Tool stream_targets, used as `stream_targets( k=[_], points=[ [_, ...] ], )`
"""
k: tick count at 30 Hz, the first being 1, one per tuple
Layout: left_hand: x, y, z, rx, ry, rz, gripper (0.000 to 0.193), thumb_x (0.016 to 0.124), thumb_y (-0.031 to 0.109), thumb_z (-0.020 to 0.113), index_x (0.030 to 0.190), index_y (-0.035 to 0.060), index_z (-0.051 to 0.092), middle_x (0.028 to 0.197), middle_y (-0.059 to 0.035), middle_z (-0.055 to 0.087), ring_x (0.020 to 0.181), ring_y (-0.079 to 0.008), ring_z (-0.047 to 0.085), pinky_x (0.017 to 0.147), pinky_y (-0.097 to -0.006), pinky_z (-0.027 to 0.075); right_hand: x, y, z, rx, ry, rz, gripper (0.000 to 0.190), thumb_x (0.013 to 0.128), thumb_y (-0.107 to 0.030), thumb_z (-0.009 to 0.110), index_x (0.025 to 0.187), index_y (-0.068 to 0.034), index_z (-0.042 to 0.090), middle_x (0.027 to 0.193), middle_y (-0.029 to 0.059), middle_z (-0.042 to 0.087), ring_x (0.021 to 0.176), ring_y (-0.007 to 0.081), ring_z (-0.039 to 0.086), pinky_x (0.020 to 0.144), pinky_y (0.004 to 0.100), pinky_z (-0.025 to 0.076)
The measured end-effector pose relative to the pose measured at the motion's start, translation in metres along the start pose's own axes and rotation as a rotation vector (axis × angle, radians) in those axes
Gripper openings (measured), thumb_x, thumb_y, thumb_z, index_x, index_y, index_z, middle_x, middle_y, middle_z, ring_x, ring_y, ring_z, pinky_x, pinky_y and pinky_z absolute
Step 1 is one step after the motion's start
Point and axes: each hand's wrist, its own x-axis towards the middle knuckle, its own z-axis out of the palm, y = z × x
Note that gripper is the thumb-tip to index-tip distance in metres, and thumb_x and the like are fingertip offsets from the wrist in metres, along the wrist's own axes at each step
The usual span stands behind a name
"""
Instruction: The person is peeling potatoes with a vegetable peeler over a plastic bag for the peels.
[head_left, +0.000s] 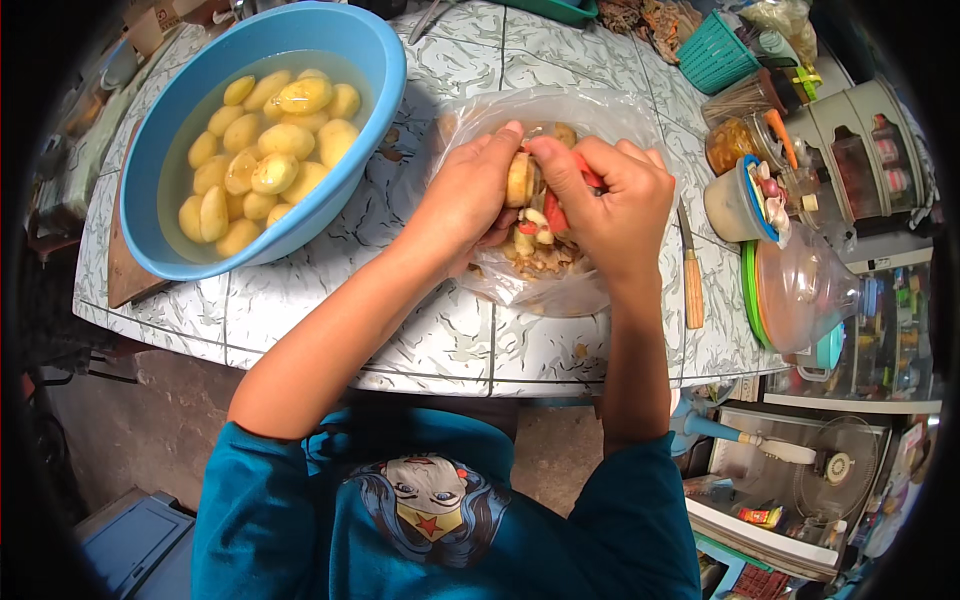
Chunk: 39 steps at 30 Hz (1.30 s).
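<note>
My left hand (474, 184) holds a partly peeled potato (520, 180) above a clear plastic bag (480, 112). Gripped in my right hand (616, 191) is a red peeler (556, 211), held against or close beside the potato; its blade is hidden by the fingers. Potato peelings (551, 259) lie in the bag under the hands, with some unpeeled potatoes (564, 135) partly seen behind them. To the left, a blue plastic basin (386, 82) holds peeled potatoes (286, 141) in water.
A wooden-handled knife (693, 289) lies right of the bag. The basin stands partly over a wooden board (127, 274). A teal basket (716, 52), a tub with garlic and shallots (731, 199), jars and plastic lids (752, 296) line the tiled table's right side.
</note>
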Motion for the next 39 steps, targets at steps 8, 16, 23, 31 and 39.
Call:
stream_targets(
  k=[8, 16, 23, 31, 39],
  points=[
    [0.0, 0.007, -0.005, -0.066, -0.136, -0.032, 0.031, 0.099, 0.034, 0.043, 0.084, 0.009, 0.052, 0.056, 0.0011, 0.043, 0.038, -0.006, 0.027, 0.034, -0.0213, 0.019, -0.005, 0.047, -0.011, -0.284, 0.005, 0.034, 0.046, 0.078, -0.045, 0.072, 0.052, -0.009, 0.059, 0.044, 0.0024, 0.047, 0.046, 0.0219, 0.044, 0.057, 0.035, 0.031],
    [-0.002, 0.004, -0.007, -0.069, -0.186, -0.037, 0.038, 0.097, 0.043, 0.049, 0.083, 0.0084, 0.053, 0.062, 0.0006, 0.048, 0.044, -0.0038, 0.038, 0.034, -0.0198, 0.02, 0.0, 0.009, -0.013, 0.055, 0.033, 0.15, 0.046, 0.081, -0.041, 0.072, 0.052, -0.009, 0.056, 0.045, 0.0016, 0.046, 0.046, 0.0202, 0.042, 0.056, 0.0335, 0.03],
    [-0.004, 0.001, -0.006, -0.023, -0.144, 0.023, 0.03, 0.098, 0.034, 0.045, 0.085, 0.0082, 0.054, 0.057, 0.0013, 0.045, 0.039, -0.0057, 0.032, 0.035, -0.0213, 0.021, 0.001, 0.01, -0.003, -0.158, 0.111, -0.078, 0.04, 0.073, -0.041, 0.077, 0.052, -0.013, 0.058, 0.044, -0.0002, 0.045, 0.045, 0.0183, 0.044, 0.054, 0.034, 0.028],
    [-0.004, 0.01, 0.0, -0.091, -0.092, -0.057, 0.031, 0.098, 0.036, 0.048, 0.085, 0.0084, 0.052, 0.057, 0.0014, 0.043, 0.041, -0.006, 0.033, 0.035, -0.0214, 0.022, -0.002, 0.027, -0.015, -0.087, 0.045, 0.176, 0.043, 0.076, -0.041, 0.075, 0.051, -0.01, 0.058, 0.044, 0.0003, 0.045, 0.045, 0.0183, 0.042, 0.056, 0.0332, 0.028],
    [0.003, 0.001, -0.006, -0.07, -0.058, 0.01, 0.031, 0.098, 0.036, 0.047, 0.084, 0.0086, 0.052, 0.058, 0.0014, 0.044, 0.041, -0.0055, 0.034, 0.035, -0.0214, 0.022, 0.001, 0.003, -0.004, -0.057, 0.088, -0.087, 0.038, 0.074, -0.037, 0.078, 0.053, -0.011, 0.059, 0.046, -0.0004, 0.048, 0.047, 0.0171, 0.044, 0.056, 0.0327, 0.028]
  ],
)
